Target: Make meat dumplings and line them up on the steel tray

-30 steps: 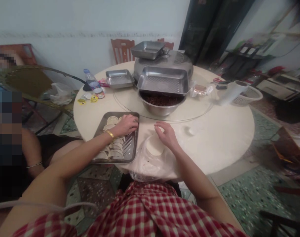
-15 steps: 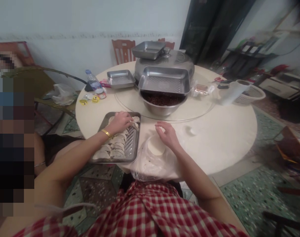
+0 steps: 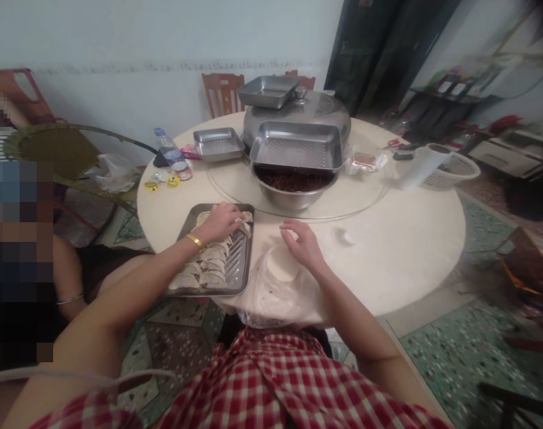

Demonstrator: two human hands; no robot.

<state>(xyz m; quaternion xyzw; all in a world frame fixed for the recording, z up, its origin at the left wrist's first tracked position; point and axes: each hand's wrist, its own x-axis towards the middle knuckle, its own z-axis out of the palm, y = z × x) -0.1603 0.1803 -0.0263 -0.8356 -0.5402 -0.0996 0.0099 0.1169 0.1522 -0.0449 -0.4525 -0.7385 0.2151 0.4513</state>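
My left hand (image 3: 221,220) reaches over a metal tray (image 3: 239,291) at the table's near left edge. Its fingertips are closed on a dumpling (image 3: 245,228) in the tray's far right part. Rows of folded dumplings (image 3: 212,265) fill the tray's left side. My right hand (image 3: 302,239) hovers with bent, parted fingers and nothing visible in them. Just below it, round dough wrappers (image 3: 282,264) lie on a clear plastic bag (image 3: 271,310) at the near edge.
A steel bowl of dark filling (image 3: 295,196) stands mid-table, with an empty-looking tray (image 3: 298,149) resting over its rim. Behind is a large lidded pan (image 3: 338,113). A bottle (image 3: 168,146) is at left; a plastic roll (image 3: 426,167) and basket (image 3: 465,170) at right. Someone sits at left.
Both my hands stay almost in place, the left still at the dumpling in the tray. The person at the left edge has shifted slightly.
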